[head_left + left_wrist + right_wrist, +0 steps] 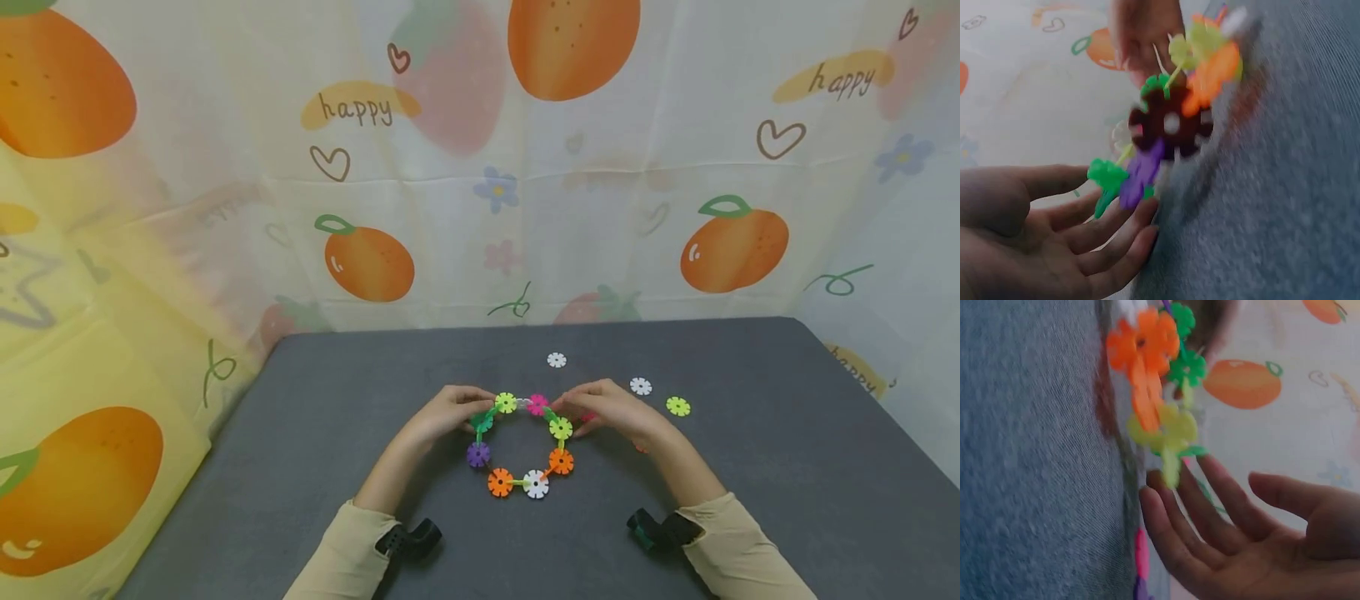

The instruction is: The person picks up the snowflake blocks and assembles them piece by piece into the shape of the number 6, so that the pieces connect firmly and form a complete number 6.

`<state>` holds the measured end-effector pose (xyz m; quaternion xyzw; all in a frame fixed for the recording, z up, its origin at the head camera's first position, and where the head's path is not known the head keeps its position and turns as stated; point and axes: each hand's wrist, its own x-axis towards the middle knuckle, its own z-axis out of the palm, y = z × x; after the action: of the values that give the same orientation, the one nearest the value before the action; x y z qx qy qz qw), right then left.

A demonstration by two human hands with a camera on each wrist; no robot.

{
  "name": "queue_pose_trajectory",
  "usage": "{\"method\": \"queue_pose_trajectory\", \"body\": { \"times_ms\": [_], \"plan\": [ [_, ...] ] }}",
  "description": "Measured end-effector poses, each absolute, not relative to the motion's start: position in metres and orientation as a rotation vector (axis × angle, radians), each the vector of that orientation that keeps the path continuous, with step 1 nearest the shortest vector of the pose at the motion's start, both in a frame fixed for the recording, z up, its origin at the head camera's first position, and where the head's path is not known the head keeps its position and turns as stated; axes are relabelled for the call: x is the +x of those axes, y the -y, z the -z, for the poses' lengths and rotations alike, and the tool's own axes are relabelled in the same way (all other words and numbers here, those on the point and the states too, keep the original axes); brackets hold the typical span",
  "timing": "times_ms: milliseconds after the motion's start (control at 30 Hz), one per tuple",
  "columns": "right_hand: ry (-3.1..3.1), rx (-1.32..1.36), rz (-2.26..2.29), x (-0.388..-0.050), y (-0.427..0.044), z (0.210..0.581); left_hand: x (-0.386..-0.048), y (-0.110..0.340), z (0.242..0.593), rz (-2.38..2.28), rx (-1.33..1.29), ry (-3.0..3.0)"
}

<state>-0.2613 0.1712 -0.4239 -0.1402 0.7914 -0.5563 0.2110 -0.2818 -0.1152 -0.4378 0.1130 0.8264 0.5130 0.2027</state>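
Observation:
A ring of interlocked, notched flower-shaped plastic discs (536, 483) lies in front of me, in orange, white, purple, green, yellow and pink. At its left side my left hand (452, 408) has fairly straight fingers spread by a green disc (1107, 178); the thumb tip is at its edge, and a purple disc (1141, 176) and brown disc (1171, 122) are close by. My right hand (609, 408) is at the upper right of the ring. In the right wrist view its long fingers extend beside a yellow disc (1165, 427), thumb held apart. Some fingertips are hidden behind discs.
Loose white discs (557, 360) and a yellow-green disc (678, 406) lie beyond and right of the ring. Pink and orange pieces show partly around the right hand. A fruit-print cloth (450, 250) hangs behind the dark grey table (300, 433).

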Motion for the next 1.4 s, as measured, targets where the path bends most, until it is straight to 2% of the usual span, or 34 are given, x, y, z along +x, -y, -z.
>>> {"method": "queue_pose_trajectory", "body": {
  "times_ms": [300, 500, 700, 967, 1400],
  "plan": [
    [-2.757, -0.277, 1.294, -0.264, -0.181, 0.431, -0.282, 0.118, 0.446, -1.298, 0.463, -2.319],
    [-2.837, -0.398, 1.153, -0.268, -0.187, 0.446, -0.280, 0.115, 0.446, -1.248, 0.540, -2.186],
    [-2.794, -0.275, 1.115, -0.265, -0.182, 0.442, -0.274, 0.111, 0.444, -1.311, 0.564, -2.022],
    [-2.702, -0.353, 1.361, -0.270, -0.177, 0.442, -0.275, 0.111, 0.444, -1.378, 0.431, -1.891],
    [-2.371, -0.448, 1.727, -0.263, -0.160, 0.434, -0.278, 0.111, 0.445, -1.528, 0.391, -1.708]
  ]
}}
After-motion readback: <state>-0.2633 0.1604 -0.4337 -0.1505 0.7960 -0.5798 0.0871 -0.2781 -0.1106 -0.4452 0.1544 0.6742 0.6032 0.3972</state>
